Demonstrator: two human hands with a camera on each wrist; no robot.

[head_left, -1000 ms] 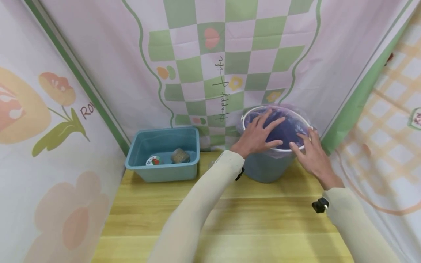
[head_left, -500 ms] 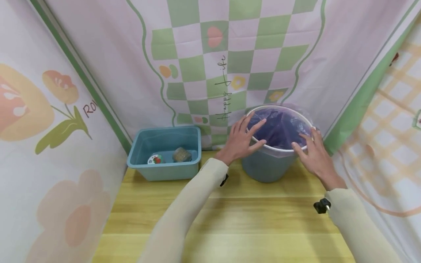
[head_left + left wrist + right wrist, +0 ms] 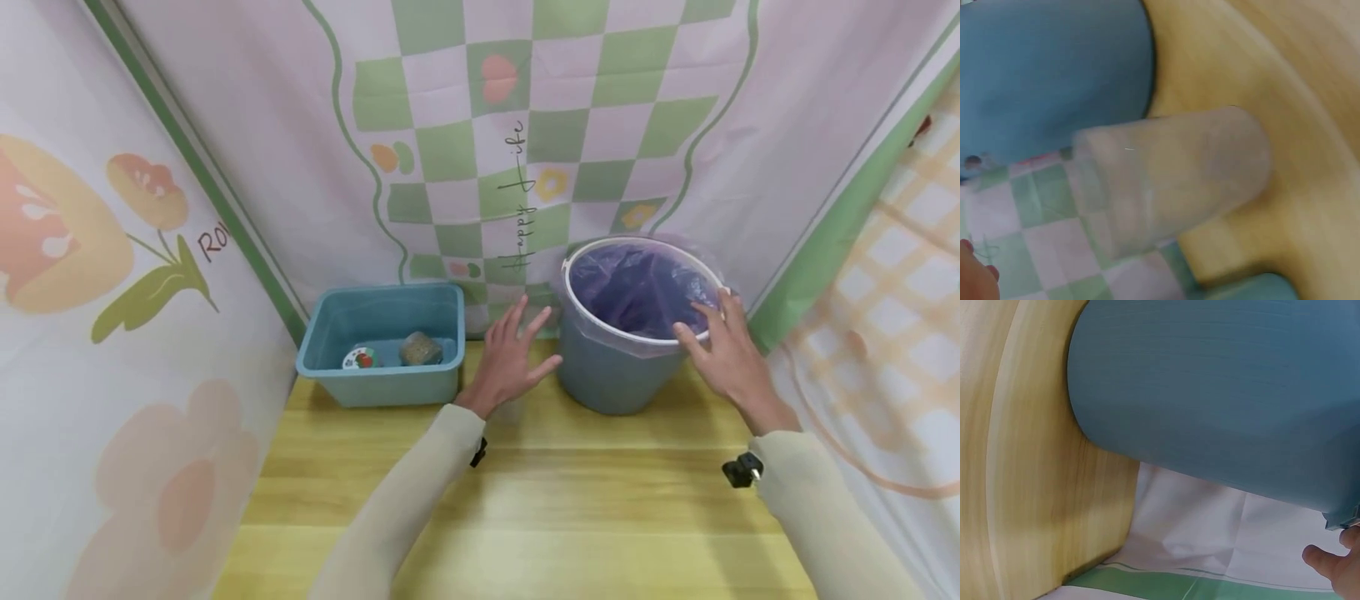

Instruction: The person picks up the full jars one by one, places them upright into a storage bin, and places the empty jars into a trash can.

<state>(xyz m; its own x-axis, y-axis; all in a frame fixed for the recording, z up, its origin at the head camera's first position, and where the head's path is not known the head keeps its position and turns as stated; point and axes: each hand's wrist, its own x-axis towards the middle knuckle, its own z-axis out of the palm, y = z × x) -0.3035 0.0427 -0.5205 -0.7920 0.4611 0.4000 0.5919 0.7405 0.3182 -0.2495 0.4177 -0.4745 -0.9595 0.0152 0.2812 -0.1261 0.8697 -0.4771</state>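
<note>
A blue-grey bin (image 3: 615, 383) with a white rim stands at the right, lined with a translucent purple bag (image 3: 630, 287). My right hand (image 3: 723, 354) rests at the rim's right side, fingers loosely bent over the edge. In the right wrist view, its fingertips (image 3: 1319, 557) show beside the rim's lug. My left hand (image 3: 506, 362) hovers between bin and basin, fingers spread and holding nothing. A translucent plastic cup-like container (image 3: 1172, 175) stands near the bin in the left wrist view; from the head view, the left hand hides it.
A teal basin (image 3: 378, 387) at the left holds a round white tin-like thing with red print (image 3: 362, 358) and a brown-grey lump (image 3: 420, 350). Both stand on a wooden table (image 3: 540, 508). Patterned cloth (image 3: 450, 167) hangs close behind and at both sides.
My left hand has moved from over the bin's mouth to the left and down, into the gap beside the basin. The right hand stays at the rim.
</note>
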